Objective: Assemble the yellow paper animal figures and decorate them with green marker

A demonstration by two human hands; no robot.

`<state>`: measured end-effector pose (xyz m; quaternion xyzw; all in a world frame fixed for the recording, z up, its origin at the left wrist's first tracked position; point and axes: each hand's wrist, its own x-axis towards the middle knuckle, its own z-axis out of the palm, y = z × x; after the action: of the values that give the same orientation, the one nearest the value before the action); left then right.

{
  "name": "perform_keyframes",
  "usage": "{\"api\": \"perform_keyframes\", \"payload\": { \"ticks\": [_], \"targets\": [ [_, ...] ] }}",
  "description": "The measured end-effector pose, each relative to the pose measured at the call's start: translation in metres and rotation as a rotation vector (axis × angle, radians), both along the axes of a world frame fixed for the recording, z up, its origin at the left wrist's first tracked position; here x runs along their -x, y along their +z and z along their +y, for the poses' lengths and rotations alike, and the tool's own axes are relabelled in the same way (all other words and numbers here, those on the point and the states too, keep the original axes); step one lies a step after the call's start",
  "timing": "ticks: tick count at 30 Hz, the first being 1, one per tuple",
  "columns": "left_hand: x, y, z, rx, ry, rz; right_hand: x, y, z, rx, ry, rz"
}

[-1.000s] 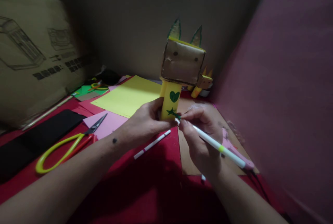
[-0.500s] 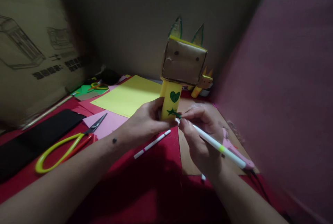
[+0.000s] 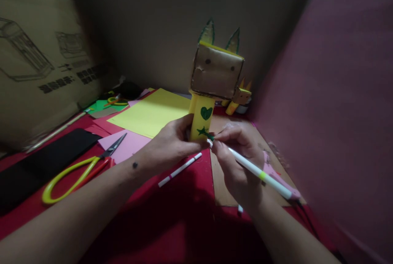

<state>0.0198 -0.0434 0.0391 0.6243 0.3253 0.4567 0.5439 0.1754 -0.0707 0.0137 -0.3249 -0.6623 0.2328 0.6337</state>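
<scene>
My left hand [image 3: 172, 141] is closed around the lower yellow body of a cardboard figure [image 3: 217, 73], holding it upright. The figure has a box-shaped brown head with two dot eyes and two pointed ears outlined in green. On its yellow front are a green heart [image 3: 206, 113] and, below it, a green star [image 3: 202, 131]. My right hand [image 3: 238, 157] pinches a white marker [image 3: 251, 166] with a yellow-green band. The marker's green tip is at the star's right edge; whether it touches I cannot tell.
Yellow-and-red scissors [image 3: 73, 174], a black flat object [image 3: 49, 157] and yellow paper [image 3: 150, 110] lie left. A white pen [image 3: 179, 170] rests in front. Rightwards are a cardboard sheet [image 3: 224, 190], a pink corded tool [image 3: 273, 176] and a smaller eared figure [image 3: 242, 97]. A printed carton [image 3: 39, 51] stands left.
Almost nothing differs. The figure's head and ears have shifted very slightly to the left; both hands keep their holds and the marker tip stays beside the star.
</scene>
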Motion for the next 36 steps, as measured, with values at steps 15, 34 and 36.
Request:
{"api": "perform_keyframes", "payload": {
  "ticks": [15, 34, 36],
  "targets": [
    [0.0005, 0.0006, -0.0001, -0.004, 0.02, 0.025, -0.0023, -0.0022, 0.001, 0.012, -0.017, -0.026],
    [0.0012, -0.0003, 0.0001, 0.004, 0.011, 0.019, -0.002, -0.0029, 0.001, -0.019, 0.001, -0.001],
    [0.0012, 0.0, -0.0001, 0.006, 0.017, 0.022, -0.0014, -0.0019, 0.0009, -0.02, -0.011, -0.005]
  ]
}}
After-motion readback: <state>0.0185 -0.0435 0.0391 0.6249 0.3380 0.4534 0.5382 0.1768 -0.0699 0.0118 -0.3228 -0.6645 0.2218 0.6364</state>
